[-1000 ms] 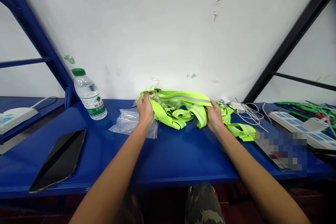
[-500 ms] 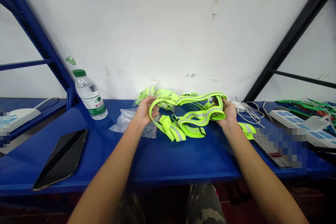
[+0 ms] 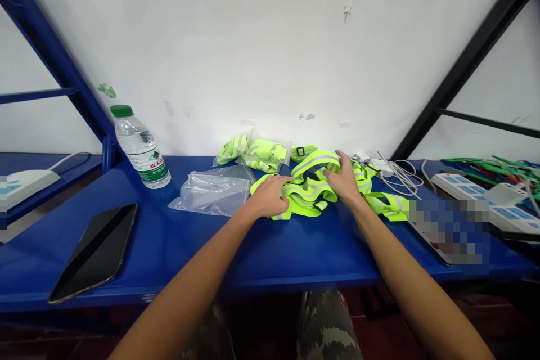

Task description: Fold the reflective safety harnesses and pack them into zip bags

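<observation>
Blue shelf [image 3: 295, 247], white wall [image 3: 270, 39]; L hand [image 3: 270, 196], R hand [image 3: 343, 181] flat, open-fingered on hi-vis straps [image 3: 307, 192].

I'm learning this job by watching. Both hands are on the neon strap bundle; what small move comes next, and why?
Probably the left hand lets go and reaches for the clear plastic bag lying flat just beside it, while the right hand pins the reflective strap bundle: it already looks gathered compact on the blue shelf.

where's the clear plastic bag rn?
Head view, left of centre: the clear plastic bag lies on the blue shelf between the water bottle and the left hand, which rests on the neon reflective straps.
</observation>
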The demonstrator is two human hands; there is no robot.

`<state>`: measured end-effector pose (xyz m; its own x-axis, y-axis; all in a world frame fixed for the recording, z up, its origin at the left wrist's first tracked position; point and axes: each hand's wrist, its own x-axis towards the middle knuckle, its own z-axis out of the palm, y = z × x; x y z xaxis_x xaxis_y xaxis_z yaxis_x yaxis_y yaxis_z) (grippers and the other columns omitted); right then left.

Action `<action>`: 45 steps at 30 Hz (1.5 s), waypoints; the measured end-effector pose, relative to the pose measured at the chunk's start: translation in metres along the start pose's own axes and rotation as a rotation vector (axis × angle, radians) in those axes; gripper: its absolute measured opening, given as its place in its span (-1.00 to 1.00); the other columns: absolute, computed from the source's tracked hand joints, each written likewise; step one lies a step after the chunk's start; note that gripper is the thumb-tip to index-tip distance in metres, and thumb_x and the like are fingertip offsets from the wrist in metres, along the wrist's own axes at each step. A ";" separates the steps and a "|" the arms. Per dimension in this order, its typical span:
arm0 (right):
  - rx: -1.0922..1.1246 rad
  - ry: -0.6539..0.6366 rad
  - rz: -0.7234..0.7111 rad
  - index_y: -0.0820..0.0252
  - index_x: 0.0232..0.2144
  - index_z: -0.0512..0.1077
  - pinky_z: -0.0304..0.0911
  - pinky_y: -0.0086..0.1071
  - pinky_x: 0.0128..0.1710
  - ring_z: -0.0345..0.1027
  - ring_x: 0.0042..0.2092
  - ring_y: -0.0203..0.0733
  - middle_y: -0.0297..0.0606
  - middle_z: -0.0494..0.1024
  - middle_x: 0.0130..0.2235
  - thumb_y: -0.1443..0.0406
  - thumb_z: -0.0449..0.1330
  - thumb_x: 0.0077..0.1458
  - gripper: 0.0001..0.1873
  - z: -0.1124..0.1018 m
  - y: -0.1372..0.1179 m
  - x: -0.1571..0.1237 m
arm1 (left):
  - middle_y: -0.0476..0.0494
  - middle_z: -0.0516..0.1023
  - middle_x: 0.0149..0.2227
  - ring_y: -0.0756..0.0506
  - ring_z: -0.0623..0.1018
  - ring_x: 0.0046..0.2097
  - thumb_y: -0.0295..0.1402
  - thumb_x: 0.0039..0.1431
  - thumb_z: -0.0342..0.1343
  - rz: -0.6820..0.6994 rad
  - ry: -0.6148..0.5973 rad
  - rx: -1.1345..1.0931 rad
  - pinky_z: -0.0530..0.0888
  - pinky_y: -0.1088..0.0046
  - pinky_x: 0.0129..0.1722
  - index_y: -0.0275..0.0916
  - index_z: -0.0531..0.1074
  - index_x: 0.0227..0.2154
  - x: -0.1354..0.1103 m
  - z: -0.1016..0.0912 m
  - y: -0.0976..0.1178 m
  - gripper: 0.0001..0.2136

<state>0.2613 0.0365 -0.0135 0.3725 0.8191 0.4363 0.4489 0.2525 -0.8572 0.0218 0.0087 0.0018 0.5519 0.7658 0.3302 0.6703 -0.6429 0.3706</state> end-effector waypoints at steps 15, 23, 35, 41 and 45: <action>-0.229 -0.344 -0.450 0.15 -0.30 0.51 0.32 -0.11 -0.03 0.46 -0.23 -0.10 -0.21 0.61 -0.27 0.35 0.07 0.05 -0.77 0.006 -0.031 -0.029 | -0.19 0.57 0.00 -0.18 0.59 -0.13 -0.40 0.12 0.05 -0.149 0.027 -0.036 0.45 0.33 -0.09 -0.20 0.23 0.23 0.004 0.003 -0.026 -0.44; 0.026 0.318 -0.266 0.17 -0.13 0.42 0.27 -0.27 -0.20 0.37 -0.25 -0.13 -0.22 0.49 -0.27 0.26 -0.01 0.14 -0.69 -0.016 -0.029 -0.015 | -0.15 0.47 -0.51 -0.17 0.49 -0.39 -0.19 0.25 -0.03 -0.248 0.244 -0.018 0.29 0.41 -0.34 -0.16 0.45 -0.49 0.006 -0.005 -0.021 -0.72; 0.020 0.468 -0.267 0.22 -0.19 0.51 0.19 -0.30 -0.31 0.23 -0.43 -0.21 -0.27 0.46 -0.38 0.34 -0.03 0.10 -0.66 -0.019 -0.038 -0.020 | 0.08 0.14 -0.64 0.04 0.13 -0.54 -0.22 0.25 -0.04 -0.449 1.107 -0.368 0.09 0.50 -0.49 -0.22 0.26 -0.59 0.004 -0.047 -0.024 -0.68; -0.028 0.423 -0.370 0.20 -0.21 0.54 0.27 -0.26 -0.23 0.37 -0.32 -0.15 -0.22 0.55 -0.29 0.39 -0.04 0.06 -0.62 -0.021 -0.036 -0.021 | 0.09 0.11 -0.62 0.06 0.14 -0.53 -0.22 0.21 -0.01 -0.502 1.136 -0.437 0.11 0.52 -0.53 -0.22 0.19 -0.61 0.010 -0.046 -0.032 -0.69; -0.106 0.364 -0.453 0.16 -0.27 0.53 0.28 -0.18 -0.07 0.43 -0.15 -0.08 -0.21 0.58 -0.24 0.41 -0.04 0.04 -0.65 -0.018 -0.037 -0.024 | 0.08 0.28 -0.58 0.06 0.31 -0.54 -0.26 0.15 -0.04 -0.584 1.172 -0.829 0.29 0.56 -0.50 -0.22 0.25 -0.54 0.015 -0.049 -0.036 -0.79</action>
<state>0.2505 -0.0018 0.0130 0.3709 0.4073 0.8346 0.7004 0.4675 -0.5394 -0.0185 0.0420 0.0364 -0.6287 0.7183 0.2981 -0.0249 -0.4017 0.9154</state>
